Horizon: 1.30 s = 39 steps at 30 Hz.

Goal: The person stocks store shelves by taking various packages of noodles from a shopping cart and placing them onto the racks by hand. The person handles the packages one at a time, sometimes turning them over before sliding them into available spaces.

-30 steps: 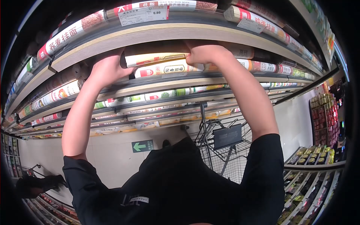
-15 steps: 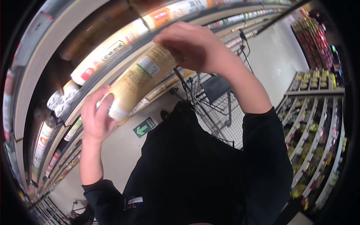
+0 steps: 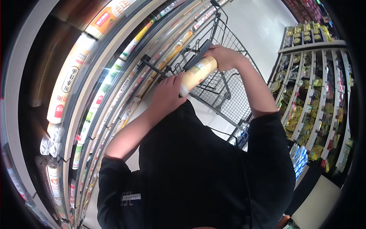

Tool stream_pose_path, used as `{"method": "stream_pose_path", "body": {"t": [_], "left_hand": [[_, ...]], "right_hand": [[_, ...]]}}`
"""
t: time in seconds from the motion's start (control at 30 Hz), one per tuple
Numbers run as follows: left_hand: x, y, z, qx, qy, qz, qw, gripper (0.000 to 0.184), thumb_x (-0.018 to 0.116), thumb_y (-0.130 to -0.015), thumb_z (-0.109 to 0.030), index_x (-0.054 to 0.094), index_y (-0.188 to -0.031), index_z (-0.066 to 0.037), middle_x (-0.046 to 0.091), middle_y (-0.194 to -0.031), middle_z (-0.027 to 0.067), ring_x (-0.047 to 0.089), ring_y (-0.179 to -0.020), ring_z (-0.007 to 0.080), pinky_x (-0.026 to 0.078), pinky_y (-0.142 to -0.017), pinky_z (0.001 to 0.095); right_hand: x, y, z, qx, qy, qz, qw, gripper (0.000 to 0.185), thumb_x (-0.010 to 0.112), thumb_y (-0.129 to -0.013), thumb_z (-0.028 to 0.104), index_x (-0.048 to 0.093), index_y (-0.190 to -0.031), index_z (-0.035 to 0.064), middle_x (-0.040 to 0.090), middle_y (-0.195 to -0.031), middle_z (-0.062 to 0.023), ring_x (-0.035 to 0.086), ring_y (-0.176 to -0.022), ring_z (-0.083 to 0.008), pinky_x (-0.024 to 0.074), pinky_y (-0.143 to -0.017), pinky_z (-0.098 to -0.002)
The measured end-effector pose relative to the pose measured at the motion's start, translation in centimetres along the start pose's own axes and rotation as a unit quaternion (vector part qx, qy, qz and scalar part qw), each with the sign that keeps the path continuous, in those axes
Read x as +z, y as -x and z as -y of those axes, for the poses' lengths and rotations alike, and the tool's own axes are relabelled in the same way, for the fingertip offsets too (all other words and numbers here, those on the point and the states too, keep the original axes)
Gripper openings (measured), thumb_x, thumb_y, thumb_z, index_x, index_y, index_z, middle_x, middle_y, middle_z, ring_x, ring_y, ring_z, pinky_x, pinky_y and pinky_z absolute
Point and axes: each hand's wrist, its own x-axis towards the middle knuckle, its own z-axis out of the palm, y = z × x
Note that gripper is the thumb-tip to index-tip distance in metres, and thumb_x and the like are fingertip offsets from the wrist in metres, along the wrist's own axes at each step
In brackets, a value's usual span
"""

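Note:
A cream-coloured, roll-shaped pack of dried noodles is held between my two hands in front of my chest, tilted up to the right. My left hand is closed round its lower left end. At the upper right end, my right hand grips it, with the fingers partly hidden behind. Small print and a label patch show on the wrapper. Just behind and below the pack is a wire shopping cart, whose dark grey panel lies close to the pack's upper side.
Along my left runs a tiered shelf, carrying similar cream noodle packs and green-and-white packs. On the right, a sloped rack holds many small yellow packets. Pale floor stretches beyond the cart.
The noodle pack and both hands have moved from the shelf side rightward, over to the cart. My view has turned, so the cart and the right-hand rack show more fully.

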Motion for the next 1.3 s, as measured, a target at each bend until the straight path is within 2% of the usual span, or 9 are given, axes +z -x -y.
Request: {"method": "stream_pose_path", "body": {"t": [0.13, 0.37, 0.43, 0.5, 0.53, 0.63, 0.77, 1.0, 1.3], "left_hand": [[5.1, -3.7, 1.2, 0.009, -0.016, -0.004, 1.000, 0.077, 0.083, -0.076, -0.026, 0.048, -0.140, -0.001, 0.065, -0.116, 0.0171, 0.062, -0.111, 0.0349, 0.050, -0.094, 0.0476], [11.4, -7.8, 1.3, -0.072, -0.084, 0.118, 0.987, 0.061, 0.083, -0.071, -0.030, 0.055, -0.117, -0.002, 0.073, -0.099, 0.0161, 0.071, -0.096, 0.0344, 0.051, -0.090, 0.0447], [12.2, -8.4, 1.6, -0.102, -0.097, 0.168, 0.976, 0.061, 0.082, -0.071, -0.033, 0.055, -0.115, -0.001, 0.074, -0.094, 0.0157, 0.073, -0.090, 0.0342, 0.052, -0.088, 0.0445], [13.0, -8.7, 1.8, -0.121, -0.095, 0.205, 0.967, 0.068, 0.082, -0.073, -0.038, 0.054, -0.122, 0.001, 0.076, -0.098, 0.0174, 0.074, -0.092, 0.0329, 0.054, -0.087, 0.0443], [13.2, -9.0, 1.6, -0.135, -0.089, 0.221, 0.962, 0.071, 0.082, -0.073, -0.039, 0.053, -0.123, 0.002, 0.076, -0.099, 0.0178, 0.075, -0.093, 0.0329, 0.054, -0.087, 0.0444], [13.3, -9.6, 1.1, -0.145, -0.090, 0.253, 0.952, 0.078, 0.081, -0.074, -0.043, 0.052, -0.128, 0.005, 0.076, -0.103, 0.0193, 0.074, -0.098, 0.0341, 0.056, -0.089, 0.0455], [14.1, -10.1, 1.1, -0.181, -0.071, 0.294, 0.936, 0.075, 0.082, -0.075, -0.042, 0.053, -0.128, 0.003, 0.075, -0.107, 0.0195, 0.074, -0.101, 0.0346, 0.056, -0.091, 0.0456], [15.8, -11.3, 2.3, -0.218, -0.087, 0.338, 0.911, 0.071, 0.082, -0.078, -0.042, 0.055, -0.128, 0.001, 0.074, -0.117, 0.0178, 0.073, -0.108, 0.0330, 0.055, -0.094, 0.0447], [19.1, -11.0, 4.5, -0.230, -0.092, 0.355, 0.901, 0.075, 0.072, -0.087, -0.057, 0.052, -0.133, -0.001, 0.073, -0.120, 0.0182, 0.073, -0.109, 0.0322, 0.056, -0.092, 0.0472]], "right_hand": [[1.8, -0.2, -3.2, 0.099, 0.046, 0.057, 0.992, 0.066, 0.077, -0.063, -0.003, 0.068, -0.125, 0.0161, 0.067, -0.123, -0.0094, 0.056, -0.128, -0.0320, 0.0501, -0.106, -0.0403], [5.2, -4.0, -8.5, 0.177, 0.013, 0.191, 0.965, 0.070, 0.078, -0.057, 0.000, 0.068, -0.124, 0.0153, 0.063, -0.129, -0.0138, 0.057, -0.127, -0.0358, 0.0529, -0.103, -0.0390], [6.1, -4.9, -9.3, 0.188, 0.044, 0.212, 0.958, 0.079, 0.083, -0.057, -0.001, 0.066, -0.132, 0.0193, 0.065, -0.133, -0.0103, 0.050, -0.138, -0.0324, 0.0503, -0.107, -0.0403], [8.2, -6.3, -10.9, 0.167, 0.077, 0.192, 0.964, 0.078, 0.083, -0.058, -0.001, 0.066, -0.131, 0.0211, 0.062, -0.139, -0.0099, 0.046, -0.141, -0.0342, 0.0501, -0.108, -0.0413], [8.8, -6.4, -10.8, 0.182, 0.089, 0.162, 0.966, 0.080, 0.079, -0.061, -0.004, 0.065, -0.134, 0.0263, 0.045, -0.156, -0.0084, 0.039, -0.146, -0.0372, 0.0484, -0.111, -0.0444], [9.4, -7.0, -10.6, 0.242, -0.009, 0.164, 0.956, 0.084, 0.073, -0.064, -0.007, 0.064, -0.138, 0.0321, 0.029, -0.164, -0.0063, 0.033, -0.148, -0.0383, 0.0473, -0.113, -0.0469], [11.2, -6.9, -10.9, 0.228, 0.019, 0.144, 0.963, 0.077, 0.073, -0.068, -0.004, 0.065, -0.135, 0.0334, 0.042, -0.149, -0.0079, 0.042, -0.135, -0.0382, 0.0467, -0.112, -0.0436], [12.9, -7.7, -10.8, 0.211, 0.049, 0.137, 0.967, 0.067, 0.073, -0.077, 0.004, 0.065, -0.136, 0.0345, 0.036, -0.158, -0.0081, 0.033, -0.149, -0.0396, 0.0457, -0.115, -0.0459], [14.1, -8.8, -11.3, 0.196, 0.092, 0.170, 0.961, 0.066, 0.075, -0.077, 0.011, 0.062, -0.138, 0.0348, 0.030, -0.164, -0.0126, 0.033, -0.149, -0.0453, 0.0427, -0.117, -0.0464]]}}
